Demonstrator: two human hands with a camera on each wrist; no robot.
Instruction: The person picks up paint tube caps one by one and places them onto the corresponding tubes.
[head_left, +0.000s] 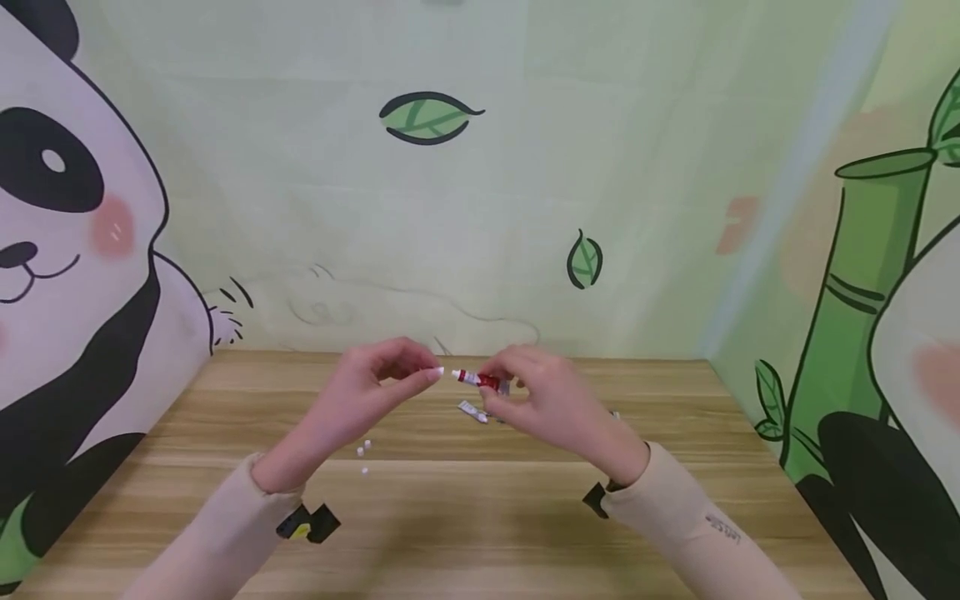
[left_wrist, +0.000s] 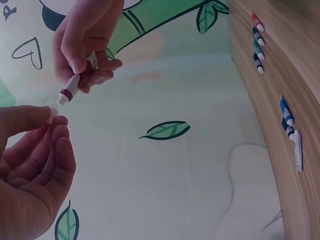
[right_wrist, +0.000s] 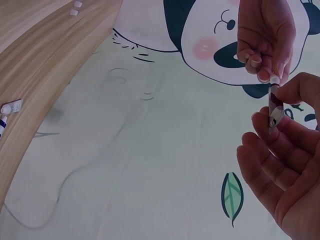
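Between its thumb and index fingertip, my left hand (head_left: 375, 382) pinches a small white cap (left_wrist: 53, 115). My right hand (head_left: 546, 393) holds a small red-and-white paint tube (head_left: 472, 379) with thumb and fingers, its white nozzle pointing left toward the cap. In the left wrist view a narrow gap separates the nozzle (left_wrist: 62, 100) from the cap. Both hands are raised over the far part of the wooden table (head_left: 480, 492).
Several small white caps (head_left: 361, 452) lie on the table left of the middle. A white tube (head_left: 472, 411) lies below the hands; the left wrist view shows blue tubes (left_wrist: 285, 110) beside it and a row of coloured tubes (left_wrist: 258, 49) farther along. A printed backdrop (head_left: 487, 192) stands behind.
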